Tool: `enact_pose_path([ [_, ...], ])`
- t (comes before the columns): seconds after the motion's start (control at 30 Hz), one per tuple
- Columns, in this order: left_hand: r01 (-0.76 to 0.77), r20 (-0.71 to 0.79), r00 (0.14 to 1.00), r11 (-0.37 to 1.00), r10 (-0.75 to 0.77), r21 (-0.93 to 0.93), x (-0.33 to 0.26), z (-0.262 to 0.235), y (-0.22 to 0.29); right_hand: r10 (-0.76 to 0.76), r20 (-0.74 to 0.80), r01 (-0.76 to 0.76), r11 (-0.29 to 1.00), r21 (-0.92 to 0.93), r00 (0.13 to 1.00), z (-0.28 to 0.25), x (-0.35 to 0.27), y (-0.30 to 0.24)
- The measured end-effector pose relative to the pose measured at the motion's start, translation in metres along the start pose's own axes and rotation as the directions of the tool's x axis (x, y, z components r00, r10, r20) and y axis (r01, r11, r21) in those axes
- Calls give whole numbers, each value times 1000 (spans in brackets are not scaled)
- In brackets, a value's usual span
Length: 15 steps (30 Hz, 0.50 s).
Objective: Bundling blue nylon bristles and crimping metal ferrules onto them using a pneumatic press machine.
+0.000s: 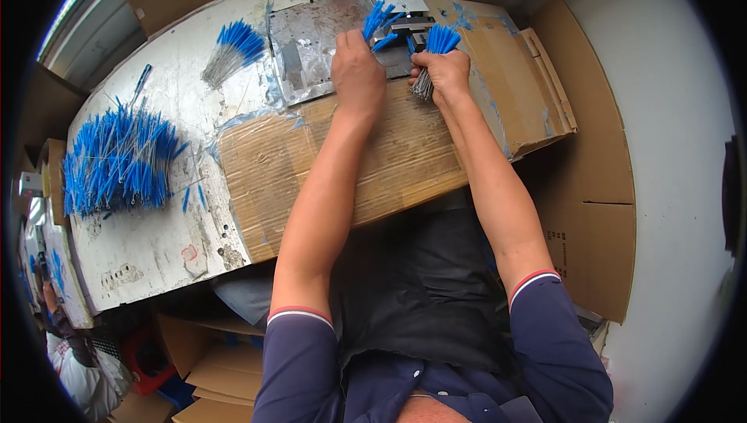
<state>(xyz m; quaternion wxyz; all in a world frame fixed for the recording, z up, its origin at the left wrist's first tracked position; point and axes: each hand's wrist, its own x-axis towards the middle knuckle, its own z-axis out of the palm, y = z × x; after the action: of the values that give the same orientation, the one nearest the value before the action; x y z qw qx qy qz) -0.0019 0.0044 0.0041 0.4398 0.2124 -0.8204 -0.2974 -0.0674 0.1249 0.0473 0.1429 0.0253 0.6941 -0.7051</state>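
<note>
My left hand is closed around a small bunch of thin wires with blue tips, held against a small metal device at the far side of the bench. Just right of the device, my right hand grips a second bunch of blue-tipped wires, its blue ends pointing up and its grey ends sticking out below the fist. Both hands sit over a grey metal plate that lies on flattened cardboard.
A large heap of blue-tipped wires lies at the left of the white bench, a smaller bunch further back. Cardboard sheets lean at the right. Boxes stand under the bench. Another person is at the far left.
</note>
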Motion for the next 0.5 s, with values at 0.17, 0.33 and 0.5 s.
enact_pose_path([
  [0.17,-87,-73,994,996,87,2,2,1,0,-14,-28,13,1000,-16,1000,3,0,2],
  [0.33,-58,10,998,998,57,30,0,0,0,35,15,-37,992,122,999,-6,3,4],
  [0.5,-92,28,995,996,93,-13,-1,1,-1,2,74,-17,981,195,997,-14,-3,5],
])
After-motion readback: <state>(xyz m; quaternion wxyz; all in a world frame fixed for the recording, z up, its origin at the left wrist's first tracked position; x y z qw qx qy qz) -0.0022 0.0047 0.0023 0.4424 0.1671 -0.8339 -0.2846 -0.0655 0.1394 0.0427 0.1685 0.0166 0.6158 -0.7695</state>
